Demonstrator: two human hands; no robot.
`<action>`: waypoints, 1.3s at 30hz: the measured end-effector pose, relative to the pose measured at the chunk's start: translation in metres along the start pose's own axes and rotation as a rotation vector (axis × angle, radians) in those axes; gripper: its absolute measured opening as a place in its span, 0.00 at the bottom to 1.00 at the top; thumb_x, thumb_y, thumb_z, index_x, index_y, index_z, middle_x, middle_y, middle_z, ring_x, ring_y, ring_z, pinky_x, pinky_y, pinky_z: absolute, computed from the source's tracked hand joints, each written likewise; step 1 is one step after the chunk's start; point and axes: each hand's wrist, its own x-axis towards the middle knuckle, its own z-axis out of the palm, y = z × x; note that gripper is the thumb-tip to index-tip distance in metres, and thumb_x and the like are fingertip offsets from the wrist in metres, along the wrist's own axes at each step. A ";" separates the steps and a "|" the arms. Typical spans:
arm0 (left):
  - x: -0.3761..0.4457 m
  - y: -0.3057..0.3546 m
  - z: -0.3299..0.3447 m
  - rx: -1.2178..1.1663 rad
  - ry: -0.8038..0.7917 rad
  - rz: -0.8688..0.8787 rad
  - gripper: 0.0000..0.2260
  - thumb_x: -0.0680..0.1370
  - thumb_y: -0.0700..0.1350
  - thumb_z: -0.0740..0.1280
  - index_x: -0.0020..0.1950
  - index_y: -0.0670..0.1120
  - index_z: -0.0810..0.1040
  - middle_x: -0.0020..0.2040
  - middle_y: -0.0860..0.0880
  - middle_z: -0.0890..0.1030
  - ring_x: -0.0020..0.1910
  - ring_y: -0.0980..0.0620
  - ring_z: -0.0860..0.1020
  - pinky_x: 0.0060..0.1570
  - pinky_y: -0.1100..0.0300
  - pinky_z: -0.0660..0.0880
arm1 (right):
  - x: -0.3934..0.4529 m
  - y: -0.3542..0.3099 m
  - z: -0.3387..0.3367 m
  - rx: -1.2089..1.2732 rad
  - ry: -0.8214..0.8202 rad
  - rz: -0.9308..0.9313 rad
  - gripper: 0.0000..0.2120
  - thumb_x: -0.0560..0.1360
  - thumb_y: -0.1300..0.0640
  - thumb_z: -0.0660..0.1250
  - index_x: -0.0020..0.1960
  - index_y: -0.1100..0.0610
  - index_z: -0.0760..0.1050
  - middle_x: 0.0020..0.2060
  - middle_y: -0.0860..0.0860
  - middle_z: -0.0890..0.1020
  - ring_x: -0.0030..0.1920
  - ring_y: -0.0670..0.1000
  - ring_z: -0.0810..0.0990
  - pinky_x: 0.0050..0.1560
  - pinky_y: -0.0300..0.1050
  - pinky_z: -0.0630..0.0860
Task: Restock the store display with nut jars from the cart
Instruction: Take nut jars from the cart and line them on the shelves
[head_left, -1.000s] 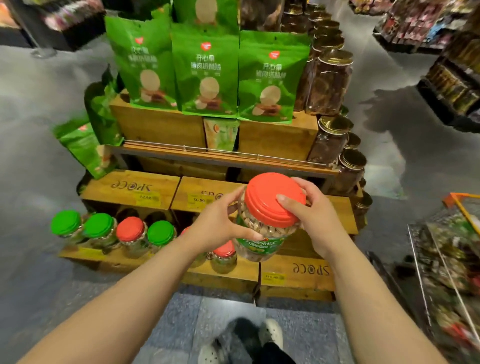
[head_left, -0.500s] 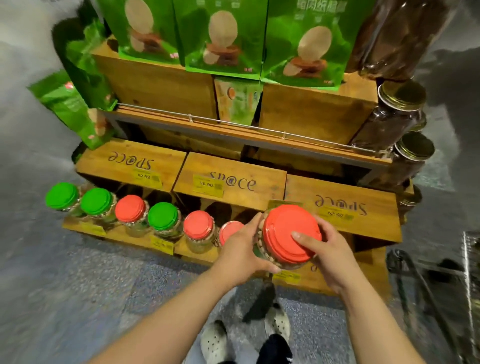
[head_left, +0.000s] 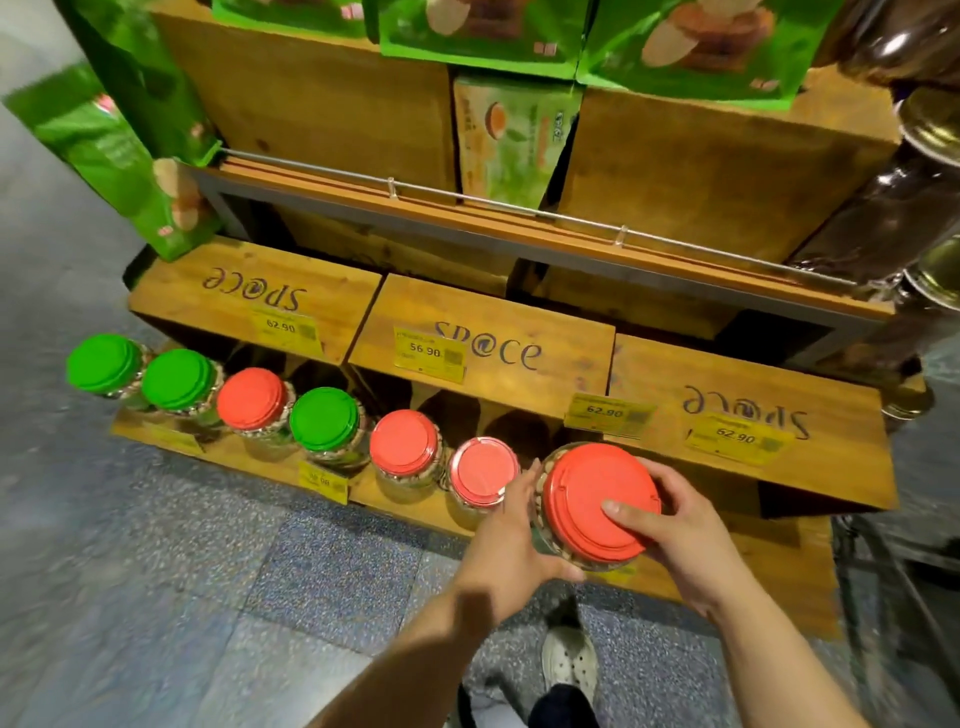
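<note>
Hands gripped the red-lidded nut jar (head_left: 597, 504) from both sides; the left hand (head_left: 506, 545) curled round its wall, the right hand (head_left: 675, 535) held the lid edge; just left of the left hand stood a row of jars (head_left: 322, 428) on the wooden ledge (head_left: 270, 462).

A row of six jars (head_left: 322, 431) is set along the lowest shelf (head_left: 244, 457), at the foot of the display. To the right of that row a further jar (head_left: 592, 506) is held between the left hand (head_left: 511, 540) and the right hand (head_left: 675, 535). Behind the jars, three crates (head_left: 483, 338) are ranged side by side, with price tags (head_left: 428, 353) fixed on them. Higher up, bags (head_left: 478, 26) are stood on larger crates (head_left: 322, 98).
</note>
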 end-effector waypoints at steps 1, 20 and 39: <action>0.003 -0.005 0.002 -0.004 -0.007 0.002 0.57 0.64 0.42 0.84 0.82 0.58 0.50 0.61 0.69 0.73 0.70 0.62 0.72 0.74 0.53 0.69 | 0.003 0.006 -0.001 0.000 -0.002 0.002 0.36 0.57 0.51 0.84 0.64 0.46 0.77 0.61 0.51 0.80 0.59 0.57 0.81 0.54 0.60 0.83; 0.058 -0.096 0.054 -0.141 0.093 0.131 0.39 0.70 0.42 0.81 0.74 0.44 0.61 0.63 0.63 0.75 0.63 0.70 0.76 0.59 0.65 0.78 | 0.070 0.096 -0.014 0.014 0.042 0.029 0.37 0.54 0.44 0.87 0.61 0.43 0.80 0.61 0.51 0.81 0.58 0.57 0.83 0.51 0.60 0.84; 0.127 -0.167 0.081 -0.245 0.120 0.028 0.39 0.73 0.37 0.78 0.73 0.63 0.62 0.61 0.74 0.77 0.61 0.71 0.77 0.60 0.62 0.78 | 0.141 0.153 -0.014 -0.017 0.046 0.071 0.34 0.50 0.41 0.84 0.56 0.37 0.81 0.56 0.44 0.83 0.59 0.53 0.82 0.59 0.62 0.81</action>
